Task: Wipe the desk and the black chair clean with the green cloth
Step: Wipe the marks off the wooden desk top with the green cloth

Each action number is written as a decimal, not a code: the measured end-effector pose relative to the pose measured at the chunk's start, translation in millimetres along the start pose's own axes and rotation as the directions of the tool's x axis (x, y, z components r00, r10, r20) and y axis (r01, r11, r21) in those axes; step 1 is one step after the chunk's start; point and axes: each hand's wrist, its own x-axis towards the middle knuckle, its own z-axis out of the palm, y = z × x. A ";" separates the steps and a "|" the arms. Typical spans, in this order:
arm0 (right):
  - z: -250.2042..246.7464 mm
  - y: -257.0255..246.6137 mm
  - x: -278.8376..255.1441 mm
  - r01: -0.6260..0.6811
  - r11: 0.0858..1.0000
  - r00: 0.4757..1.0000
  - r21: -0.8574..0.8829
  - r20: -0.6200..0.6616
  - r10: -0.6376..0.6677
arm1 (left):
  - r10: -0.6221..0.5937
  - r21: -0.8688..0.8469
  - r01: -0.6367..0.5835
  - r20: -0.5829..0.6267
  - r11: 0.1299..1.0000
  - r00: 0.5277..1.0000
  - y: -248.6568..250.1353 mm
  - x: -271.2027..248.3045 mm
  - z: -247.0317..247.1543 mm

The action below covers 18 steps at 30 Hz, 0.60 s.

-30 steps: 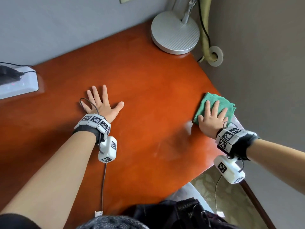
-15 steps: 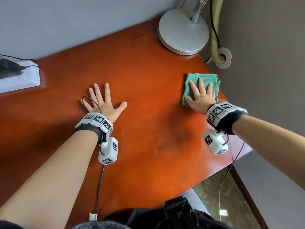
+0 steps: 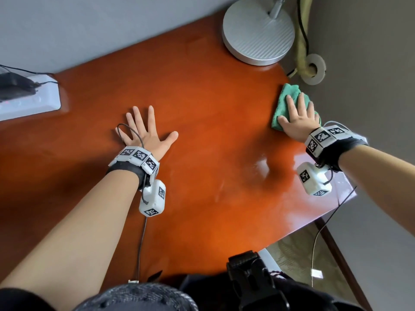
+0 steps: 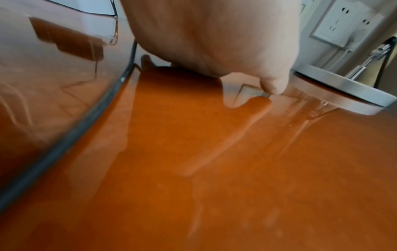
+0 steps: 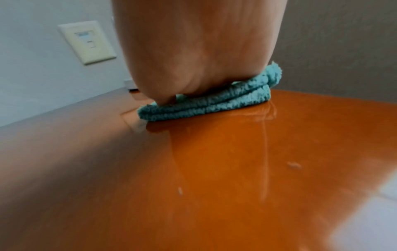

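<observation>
The right hand (image 3: 298,122) lies flat with straight fingers on the folded green cloth (image 3: 286,97), pressing it onto the glossy orange-brown desk (image 3: 213,131) at the desk's right edge, near the grey wall and a little in front of the round silver lamp base (image 3: 258,34). The left hand (image 3: 146,131) rests palm-down on the middle of the desk with its fingers spread wide, holding nothing. A white power strip (image 3: 29,97) with a black plug sits at the far left of the desk against the wall.
</observation>
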 end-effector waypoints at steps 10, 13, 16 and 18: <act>48.6 10.3 -86.8 0.474 0.817 0.879 -0.329 0.237 -0.415 | 0.018 -0.020 -0.019 -0.048 1.000 0.999 -0.8 0.4 3.0; 58.0 26.3 -106.1 0.443 0.841 0.882 -0.310 0.319 -0.347 | 0.021 -0.032 -0.023 -0.060 0.999 0.998 -1.4 -0.6 3.4; 77.5 44.4 -122.3 0.341 0.880 0.940 -0.330 0.142 -0.311 | 0.025 -0.051 -0.028 -0.062 0.998 0.998 -2.1 -2.3 2.8; 85.0 56.1 -135.9 0.261 0.912 0.965 -0.317 0.123 -0.233 | 0.033 -0.056 -0.036 -0.064 0.998 0.997 -2.7 -3.7 2.3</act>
